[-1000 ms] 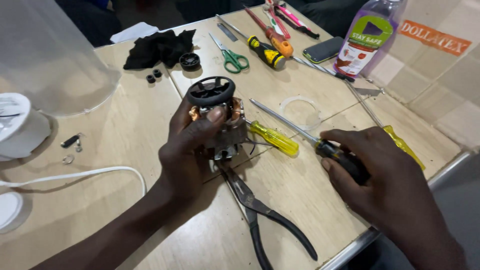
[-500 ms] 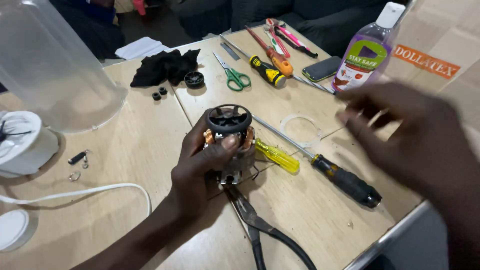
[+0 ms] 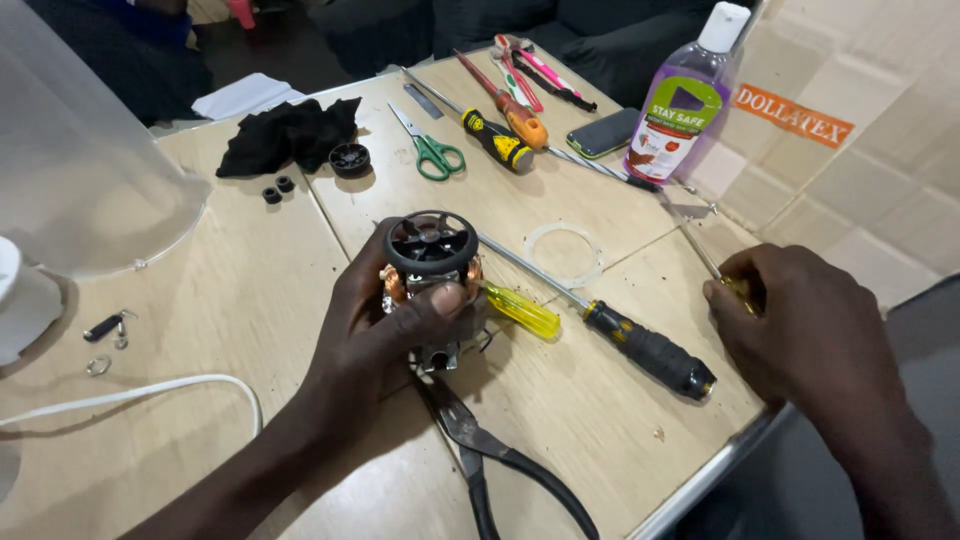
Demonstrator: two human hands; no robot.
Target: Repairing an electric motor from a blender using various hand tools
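My left hand (image 3: 385,335) grips a small electric motor (image 3: 430,262) with a black fan on top and copper windings, holding it upright on the wooden table (image 3: 250,300). My right hand (image 3: 810,330) rests at the table's right edge. Its fingers are closed over the yellow handle of a thin screwdriver (image 3: 738,290), whose shaft points away from me. A black-handled screwdriver (image 3: 650,350) lies free between my hands. A short yellow-handled screwdriver (image 3: 525,310) lies against the motor.
Black-handled pliers (image 3: 480,450) lie below the motor. At the back are green scissors (image 3: 430,150), more screwdrivers (image 3: 500,135), a phone (image 3: 605,132), a purple bottle (image 3: 685,105) and a black cloth (image 3: 285,132). A clear plastic jar (image 3: 80,150) and a white cable (image 3: 150,395) are at the left.
My right hand let go of the black-handled screwdriver, lifted, and came down on the thin yellow-handled one at the right edge. The left hand kept hold of the motor.
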